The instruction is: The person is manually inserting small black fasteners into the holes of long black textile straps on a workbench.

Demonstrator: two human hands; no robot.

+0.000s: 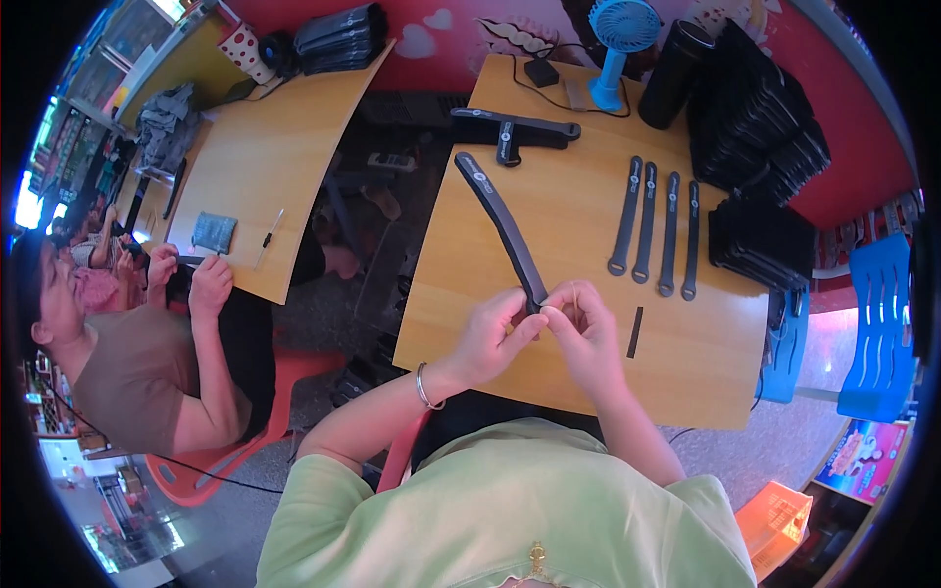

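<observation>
A long dark grey strap (500, 220) with a rounded, printed far end slants up and away from my hands over the table. My left hand (497, 338) pinches its near end between thumb and fingers. Right beside it, my right hand (584, 338) is closed on the same end, the two thumbs nearly touching. Just right of my right hand lies a short narrow black strip (635, 333). Beyond that, several similar straps (648, 223) lie in a row, with slotted near ends. At the far left, more straps (515, 127) lie crossed over each other.
On the wooden table (549, 196) stand a blue fan (624, 39), a black cylinder (676, 73) and stacks of black straps (755, 118). A blue chair (875, 323) is at the right. Across a gap at left, a co-worker (147, 363) sits at another table (265, 147).
</observation>
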